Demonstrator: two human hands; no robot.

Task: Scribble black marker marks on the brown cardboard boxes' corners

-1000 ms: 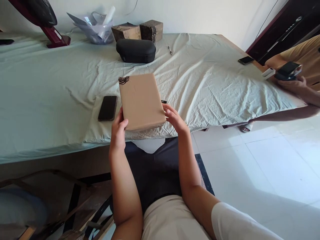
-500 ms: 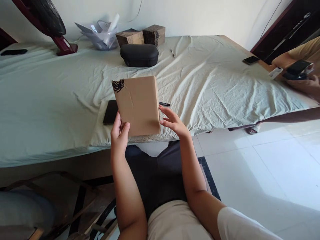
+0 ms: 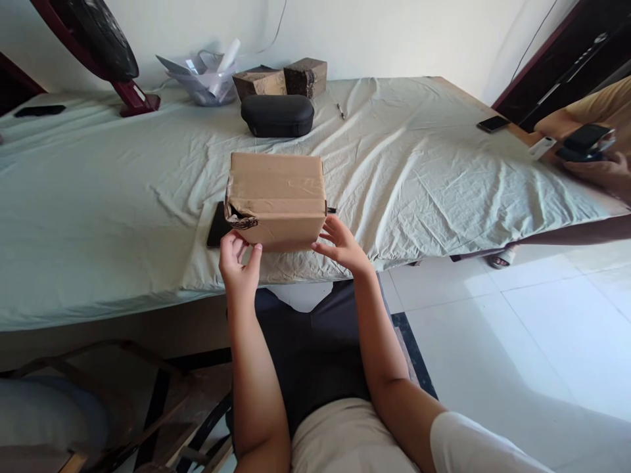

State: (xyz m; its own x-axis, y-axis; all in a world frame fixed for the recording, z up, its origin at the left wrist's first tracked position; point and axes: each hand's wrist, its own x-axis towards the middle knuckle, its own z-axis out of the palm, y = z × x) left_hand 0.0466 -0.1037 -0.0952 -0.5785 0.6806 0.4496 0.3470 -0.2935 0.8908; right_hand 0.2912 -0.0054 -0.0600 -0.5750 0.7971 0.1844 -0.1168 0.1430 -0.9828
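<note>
A cardboard box (image 3: pixel 283 187) is held between my two hands near the front edge of the cloth-covered table. Its front left corner is torn and carries black scribbles. My left hand (image 3: pixel 240 263) grips the lower left corner, thumb on the front face. At the lower right corner, my right hand (image 3: pixel 341 246) holds the box with its thumb and fingers. A dark flat object (image 3: pixel 217 226) lies on the cloth, partly hidden behind the box. A black pen (image 3: pixel 332 210) pokes out past the box's right side.
Behind the box sit a black hard case (image 3: pixel 277 116), two patterned boxes (image 3: pixel 305 75) and a clear plastic basket (image 3: pixel 202 92). A fan (image 3: pixel 140 104) stands at the back left. On the right are a phone (image 3: pixel 493 124) and another person's hand (image 3: pixel 604 169) holding a dark device.
The box has tipped over toward me, so its taped face now points up and the scribbled corner is lower. Both hands have stayed at its lower corners.
</note>
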